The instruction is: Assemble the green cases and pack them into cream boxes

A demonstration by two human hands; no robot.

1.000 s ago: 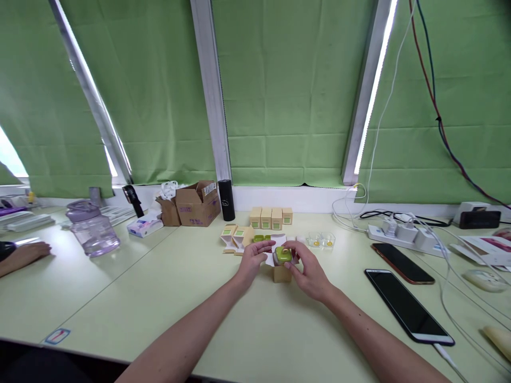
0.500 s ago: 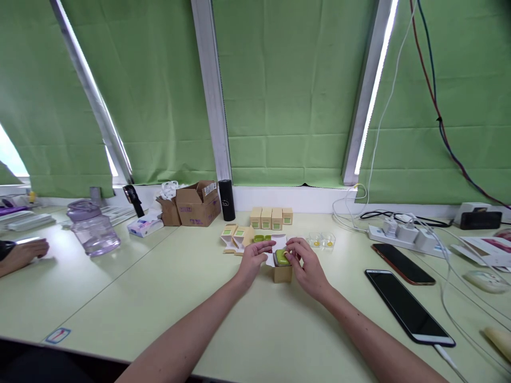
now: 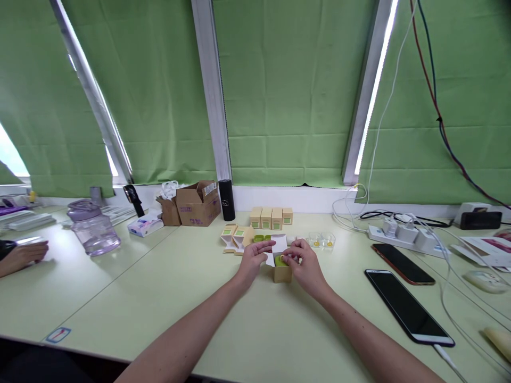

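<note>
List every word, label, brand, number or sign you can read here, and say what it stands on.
None can be read.
Carton: purple print, too blurred.
Carton flap label: too small.
Black bottle: pale mark, too small.
Back boxes: green labels, too small.
Nearest box: no writing seen.
White pack: print blurred.
Sticker on the table: red mark, no readable words.

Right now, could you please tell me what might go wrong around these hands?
The green piece might catch on the white flaps, which are open above the box. The left hand, close beside those flaps, could crease them. The right hand might knock the clear cups just beyond it.
</note>
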